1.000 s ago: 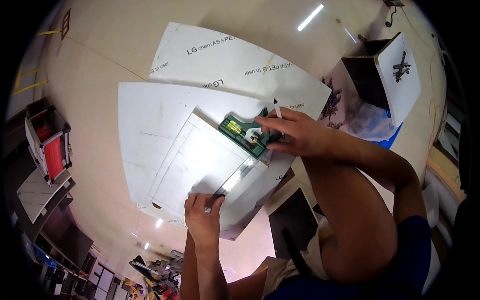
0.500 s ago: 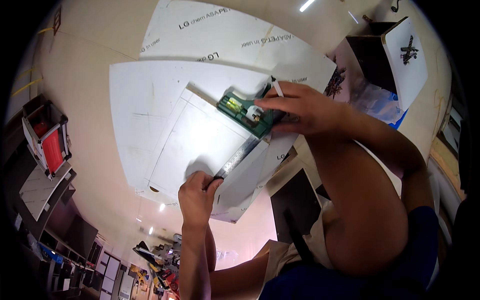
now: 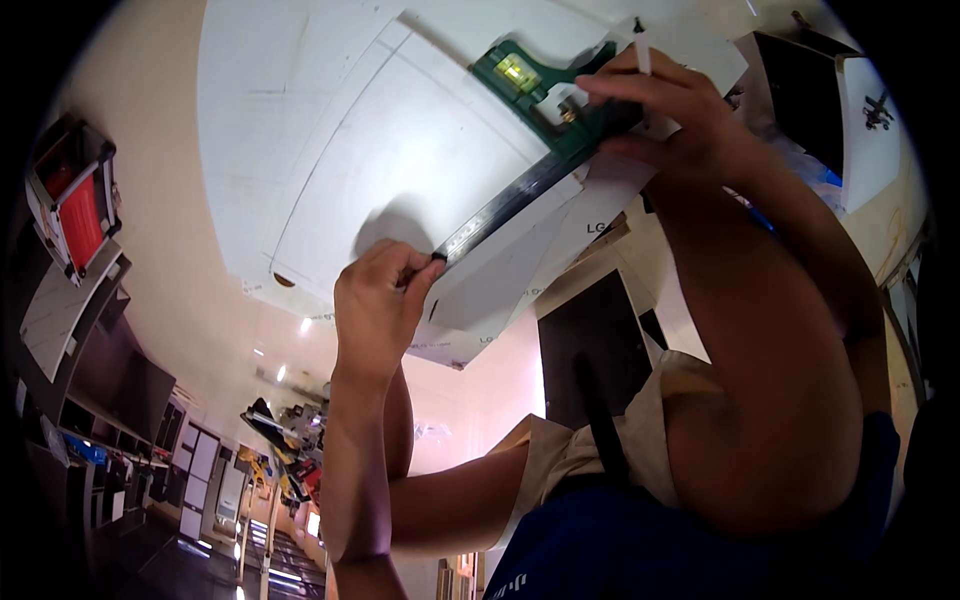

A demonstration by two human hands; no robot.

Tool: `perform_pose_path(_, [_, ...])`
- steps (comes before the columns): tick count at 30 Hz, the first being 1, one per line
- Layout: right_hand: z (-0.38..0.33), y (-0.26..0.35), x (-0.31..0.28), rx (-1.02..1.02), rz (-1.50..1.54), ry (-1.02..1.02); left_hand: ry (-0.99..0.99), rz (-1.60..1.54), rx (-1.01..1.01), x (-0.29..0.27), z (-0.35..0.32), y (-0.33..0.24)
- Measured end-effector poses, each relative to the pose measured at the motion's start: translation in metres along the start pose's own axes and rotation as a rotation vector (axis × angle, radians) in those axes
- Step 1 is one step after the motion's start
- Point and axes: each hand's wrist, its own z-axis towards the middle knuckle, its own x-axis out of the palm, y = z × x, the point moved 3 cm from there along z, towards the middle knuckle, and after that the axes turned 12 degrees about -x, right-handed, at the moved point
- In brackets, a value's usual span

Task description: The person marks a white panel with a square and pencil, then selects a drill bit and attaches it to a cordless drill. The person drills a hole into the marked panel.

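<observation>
A combination square with a green head (image 3: 560, 118) and a steel blade (image 3: 500, 215) lies over a white rectangular panel (image 3: 400, 130). Its head, with a yellow-green level vial, sits along the panel's upper right edge, and the blade runs down to the left near the panel's lower right side. My right hand (image 3: 690, 115) is closed around the head, with a white pen (image 3: 642, 52) sticking up between its fingers. With thumb and finger, my left hand (image 3: 380, 305) pinches the blade's lower end, where a small dark bit shows. Pencil lines run near the panel's edges.
Larger white sheets (image 3: 235, 180) lie beneath the panel. My bare legs (image 3: 770, 330) are close on the right. A black panel (image 3: 590, 340) stands below the sheets. Far left is a red-and-silver case (image 3: 82, 220); a white-topped box (image 3: 868, 130) stands far right.
The view has shifted, so the panel, square and both hands sit higher in the picture and look larger. Both hands keep their places on the square.
</observation>
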Motion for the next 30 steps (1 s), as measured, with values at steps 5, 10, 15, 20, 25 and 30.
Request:
perform_pose_path(5, [0.001, -0.003, -0.001, -0.064, -0.020, 0.093, 0.006, -0.020, -0.009, 0.002, -0.002, 0.006])
perform_pose_path(10, [0.004, 0.000, -0.007, -0.035, 0.022, 0.096, 0.015, -0.030, 0.000, 0.002, -0.001, 0.003])
perform_pose_path(15, [-0.002, -0.003, -0.004, -0.043, 0.014, 0.091, 0.029, -0.023, -0.017, 0.002, -0.002, 0.004])
perform_pose_path(20, [0.004, 0.001, -0.005, -0.023, 0.088, 0.073, 0.002, -0.013, -0.005, 0.004, -0.003, 0.006])
perform_pose_path(25, [0.005, 0.002, -0.007, -0.036, 0.063, 0.076, -0.006, -0.024, -0.016, 0.004, -0.003, 0.004])
perform_pose_path(30, [0.003, 0.000, -0.005, -0.014, 0.068, 0.091, -0.006, 0.009, -0.023, 0.001, -0.003, -0.003])
